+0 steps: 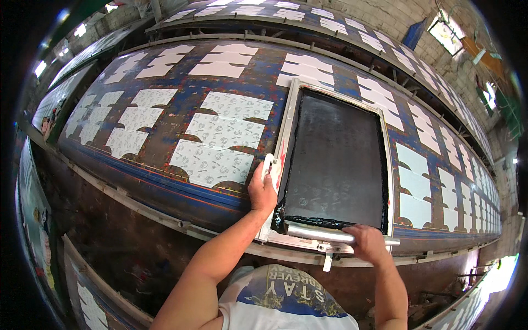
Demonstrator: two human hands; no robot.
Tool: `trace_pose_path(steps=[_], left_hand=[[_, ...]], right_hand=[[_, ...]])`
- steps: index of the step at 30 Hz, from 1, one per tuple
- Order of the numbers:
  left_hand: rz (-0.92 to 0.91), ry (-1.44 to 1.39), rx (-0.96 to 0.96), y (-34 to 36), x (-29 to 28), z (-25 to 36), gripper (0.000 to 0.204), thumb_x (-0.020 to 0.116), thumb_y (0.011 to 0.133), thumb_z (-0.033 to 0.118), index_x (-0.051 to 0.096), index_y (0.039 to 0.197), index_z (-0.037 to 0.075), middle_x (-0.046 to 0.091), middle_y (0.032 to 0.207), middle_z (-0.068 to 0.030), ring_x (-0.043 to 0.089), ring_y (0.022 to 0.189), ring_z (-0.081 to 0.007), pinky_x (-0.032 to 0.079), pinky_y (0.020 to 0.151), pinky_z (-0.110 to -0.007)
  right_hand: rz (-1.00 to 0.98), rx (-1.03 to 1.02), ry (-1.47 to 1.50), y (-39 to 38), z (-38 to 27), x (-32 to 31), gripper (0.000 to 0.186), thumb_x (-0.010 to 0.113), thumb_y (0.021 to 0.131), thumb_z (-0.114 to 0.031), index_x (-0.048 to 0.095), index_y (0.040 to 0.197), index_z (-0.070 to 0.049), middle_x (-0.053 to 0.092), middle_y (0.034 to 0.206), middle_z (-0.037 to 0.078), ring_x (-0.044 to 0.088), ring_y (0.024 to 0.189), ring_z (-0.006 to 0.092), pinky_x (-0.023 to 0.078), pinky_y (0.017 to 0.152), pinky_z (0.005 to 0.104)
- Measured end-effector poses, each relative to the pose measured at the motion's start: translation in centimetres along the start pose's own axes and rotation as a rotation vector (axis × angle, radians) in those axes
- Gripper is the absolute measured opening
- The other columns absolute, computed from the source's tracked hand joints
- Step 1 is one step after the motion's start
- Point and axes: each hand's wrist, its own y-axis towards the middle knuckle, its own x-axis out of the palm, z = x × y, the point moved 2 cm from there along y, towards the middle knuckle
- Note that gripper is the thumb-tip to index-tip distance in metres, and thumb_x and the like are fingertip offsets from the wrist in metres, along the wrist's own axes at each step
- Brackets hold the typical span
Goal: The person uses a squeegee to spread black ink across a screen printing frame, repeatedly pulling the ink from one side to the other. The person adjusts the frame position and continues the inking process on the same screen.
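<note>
A screen-printing frame with a dark mesh lies on the long table, its inner edges lined with wet black ink. My left hand is closed around a white handle on the frame's left side. At the frame's near end, my right hand grips a silver squeegee bar, which lies crosswise along the near inner edge, next to a thick line of black ink. Below the bar, a metal bracket juts from the frame toward me. The squeegee's blade edge is hidden.
Fabric pieces with small dark prints lie left of the frame. Plain white pieces lie in the far row, and pale pieces to the right. A rail runs along the table's near edge. Another long table stands behind.
</note>
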Motion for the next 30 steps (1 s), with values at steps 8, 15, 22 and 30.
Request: trace_pose_path(steps=[8, 15, 22, 30], left_hand=[[-0.009, -0.029, -0.007, 0.1, -0.2, -0.2, 0.042, 0.054, 0.110, 0.009, 0.060, 0.150, -0.003, 0.071, 0.140, -0.0283, 0.068, 0.130, -0.0454, 0.053, 0.111, -0.051], [-0.011, -0.049, -0.002, 0.1, -0.4, -0.1, 0.042, 0.054, 0.111, 0.011, 0.060, 0.150, -0.005, 0.071, 0.138, -0.0293, 0.068, 0.128, -0.0455, 0.054, 0.109, -0.051], [-0.008, -0.066, 0.003, -0.2, -0.6, 0.3, 0.042, 0.057, 0.112, 0.015, 0.062, 0.150, -0.002, 0.073, 0.138, -0.0262, 0.071, 0.128, -0.0408, 0.053, 0.110, -0.046], [-0.046, -0.130, -0.144, -0.1, -0.4, 0.0, 0.038, 0.046, 0.118, 0.013, 0.062, 0.148, -0.004, 0.075, 0.135, -0.0184, 0.072, 0.126, -0.0260, 0.053, 0.110, -0.039]], right_hand=[[0.125, 0.048, -0.080, 4.0, 0.3, -0.4, 0.047, 0.076, 0.084, -0.004, 0.078, 0.130, -0.015, 0.077, 0.125, 0.013, 0.073, 0.115, 0.0377, 0.060, 0.097, 0.0485], [0.239, -0.017, -0.096, 2.0, -1.2, 1.5, 0.057, 0.076, 0.075, 0.002, 0.078, 0.129, -0.014, 0.077, 0.123, 0.013, 0.073, 0.114, 0.0381, 0.060, 0.098, 0.0473], [-0.193, -0.044, 0.039, 5.1, 2.6, -2.9, 0.039, 0.086, 0.083, -0.016, 0.080, 0.121, -0.012, 0.080, 0.106, 0.015, 0.076, 0.102, 0.0396, 0.061, 0.089, 0.0495], [0.008, -0.018, -0.099, 18.8, 10.7, -7.3, 0.040, 0.080, 0.086, -0.023, 0.080, 0.127, -0.019, 0.081, 0.113, 0.018, 0.077, 0.106, 0.0414, 0.062, 0.092, 0.0536]])
